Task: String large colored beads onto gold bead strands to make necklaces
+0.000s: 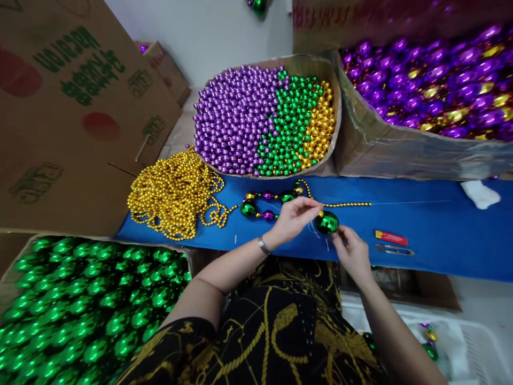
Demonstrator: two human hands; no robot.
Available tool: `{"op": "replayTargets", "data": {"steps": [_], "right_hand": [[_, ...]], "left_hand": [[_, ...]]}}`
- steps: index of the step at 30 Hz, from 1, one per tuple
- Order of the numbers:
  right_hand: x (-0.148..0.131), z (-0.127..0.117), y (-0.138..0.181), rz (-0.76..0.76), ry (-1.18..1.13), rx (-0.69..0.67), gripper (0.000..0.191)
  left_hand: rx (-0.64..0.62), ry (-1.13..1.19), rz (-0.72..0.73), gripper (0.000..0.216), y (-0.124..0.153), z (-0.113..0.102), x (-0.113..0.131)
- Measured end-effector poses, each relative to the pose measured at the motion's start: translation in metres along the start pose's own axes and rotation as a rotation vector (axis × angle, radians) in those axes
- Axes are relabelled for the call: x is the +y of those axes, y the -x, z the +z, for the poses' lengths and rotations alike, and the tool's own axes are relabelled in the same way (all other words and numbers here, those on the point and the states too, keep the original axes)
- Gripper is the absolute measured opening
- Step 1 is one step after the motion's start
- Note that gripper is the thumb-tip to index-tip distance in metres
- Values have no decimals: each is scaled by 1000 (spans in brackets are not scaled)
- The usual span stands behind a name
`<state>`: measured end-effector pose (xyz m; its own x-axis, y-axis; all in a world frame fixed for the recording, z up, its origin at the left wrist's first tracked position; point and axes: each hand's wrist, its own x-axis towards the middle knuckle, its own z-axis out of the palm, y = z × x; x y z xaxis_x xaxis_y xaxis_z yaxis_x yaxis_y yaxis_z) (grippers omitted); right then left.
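My left hand (294, 218) is closed in a pinch on a thin white thread beside a large shiny green bead (326, 222). My right hand (351, 252) grips that green bead from the right with its fingertips. A partly strung necklace (266, 206) of green, purple and gold beads lies on the blue table (433, 224) just left of my hands. A strand of small gold beads (347, 205) and a taut thread run off to the right from the bead.
A heap of small gold bead strands (174, 195) lies at the left. Behind are a cardboard box of purple, green and gold beads (264, 120) and another of large purple beads (433, 80). Green balls (88, 310) fill a box at lower left. A red lighter (390, 237), scissors (395, 249) and a white cloth (480, 193) lie at the right.
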<state>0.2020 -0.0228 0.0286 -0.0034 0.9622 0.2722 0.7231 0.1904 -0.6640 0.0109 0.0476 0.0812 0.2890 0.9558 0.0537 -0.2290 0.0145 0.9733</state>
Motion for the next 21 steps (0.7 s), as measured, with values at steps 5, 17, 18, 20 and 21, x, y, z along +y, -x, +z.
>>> {"op": "replayTargets", "data": {"steps": [5,17,18,20,21], "right_hand": [[10,-15,-1,-66,128,-28,31],[-29,-39,-20,-3,-117,17,28],[-32,-41,-20,68,-173,14,28],[-40,-46,-21,160,-300,18,29],[-44,-49,-22,175,-364,37,29]], "left_hand": [[-105,-358,293,16,9,16,-3],[-275,-328,313,53,0,32,-2],[-340,-402,304,63,0,31,-13],[-494,-567,317,68,1,33,-32],[-567,-645,333,63,2,36,-41]]}}
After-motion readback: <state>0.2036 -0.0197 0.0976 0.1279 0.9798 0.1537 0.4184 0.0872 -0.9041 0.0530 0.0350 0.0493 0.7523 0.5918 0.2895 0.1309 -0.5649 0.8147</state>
